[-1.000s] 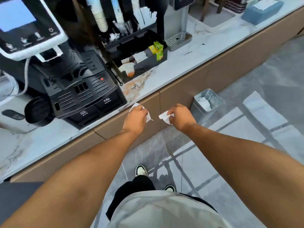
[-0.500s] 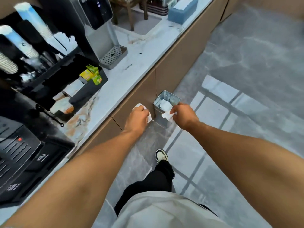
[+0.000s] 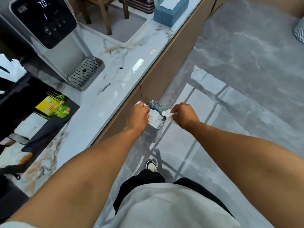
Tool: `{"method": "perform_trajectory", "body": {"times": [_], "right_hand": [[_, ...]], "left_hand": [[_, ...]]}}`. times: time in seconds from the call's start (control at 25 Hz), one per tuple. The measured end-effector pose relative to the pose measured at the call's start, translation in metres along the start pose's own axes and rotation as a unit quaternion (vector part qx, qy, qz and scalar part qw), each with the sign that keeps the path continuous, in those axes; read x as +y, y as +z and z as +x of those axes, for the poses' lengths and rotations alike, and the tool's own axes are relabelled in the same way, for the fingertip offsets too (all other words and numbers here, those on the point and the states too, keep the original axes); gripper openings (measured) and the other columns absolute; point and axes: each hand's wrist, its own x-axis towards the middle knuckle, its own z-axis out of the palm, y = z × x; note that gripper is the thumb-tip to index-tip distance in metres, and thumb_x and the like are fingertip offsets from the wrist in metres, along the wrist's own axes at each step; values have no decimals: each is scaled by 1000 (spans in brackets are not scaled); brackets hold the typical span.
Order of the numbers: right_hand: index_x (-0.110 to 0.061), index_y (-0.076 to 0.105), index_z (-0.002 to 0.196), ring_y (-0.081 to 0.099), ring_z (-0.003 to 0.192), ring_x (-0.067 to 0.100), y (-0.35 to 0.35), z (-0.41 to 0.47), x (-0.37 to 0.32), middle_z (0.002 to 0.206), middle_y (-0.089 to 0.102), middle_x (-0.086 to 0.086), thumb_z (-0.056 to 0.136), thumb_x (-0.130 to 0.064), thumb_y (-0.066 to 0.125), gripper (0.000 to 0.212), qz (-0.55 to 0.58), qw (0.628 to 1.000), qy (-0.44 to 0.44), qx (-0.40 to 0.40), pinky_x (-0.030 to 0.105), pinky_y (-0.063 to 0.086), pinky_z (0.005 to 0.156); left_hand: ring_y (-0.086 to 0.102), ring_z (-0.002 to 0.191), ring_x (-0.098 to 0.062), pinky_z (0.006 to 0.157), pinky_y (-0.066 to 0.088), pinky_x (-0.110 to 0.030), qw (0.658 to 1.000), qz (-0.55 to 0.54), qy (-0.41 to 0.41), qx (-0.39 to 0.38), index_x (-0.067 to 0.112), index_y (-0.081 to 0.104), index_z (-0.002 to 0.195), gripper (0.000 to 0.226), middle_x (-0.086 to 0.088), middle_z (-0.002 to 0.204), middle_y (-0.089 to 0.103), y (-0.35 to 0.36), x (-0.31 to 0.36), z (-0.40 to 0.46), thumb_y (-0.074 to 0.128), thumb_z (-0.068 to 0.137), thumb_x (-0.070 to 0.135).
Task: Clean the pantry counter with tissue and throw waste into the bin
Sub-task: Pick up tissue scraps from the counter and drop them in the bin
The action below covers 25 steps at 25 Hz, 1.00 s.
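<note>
Over the bin (image 3: 153, 129), both hands hover with tissue in them. Left hand (image 3: 137, 116) is curled shut around a tissue wad (image 3: 139, 103), a white edge of which pokes out past the knuckles, and it sits above the bin's near-left rim. Right hand (image 3: 185, 115) pinches a torn tissue scrap (image 3: 167, 113) between thumb and fingertips, the scrap hanging over the bin's right corner. Between the two hands, the square metal bin stands on the grey floor (image 3: 238, 76) against the cabinet front (image 3: 158, 79), and it is already partly filled with crumpled white tissue. Left of the left hand runs the marble tabletop (image 3: 115, 83), with dark specks and smears on it. Farther left and beyond stands a water dispenser (image 3: 49, 30) with its drip tray (image 3: 85, 72), and nearer a black organiser (image 3: 41, 125) with yellow-green tea packets (image 3: 54, 107). Far beyond both hands a blue tissue box (image 3: 171, 12) rests on the tabletop.
</note>
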Motion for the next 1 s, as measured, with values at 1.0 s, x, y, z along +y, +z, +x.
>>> {"method": "perform_trajectory", "body": {"times": [1.0], "right_hand": [[-24,74,86,53,63,12,1,291,72,79,67,-4,83,-19,67,9,-96,938,-187,-274,15,34,58]], "left_hand": [[65,96,-35,85,54,-41,896,-70,-436,52,5,73,103,24,-15,114,65,108,50,143,55,89,0]]}}
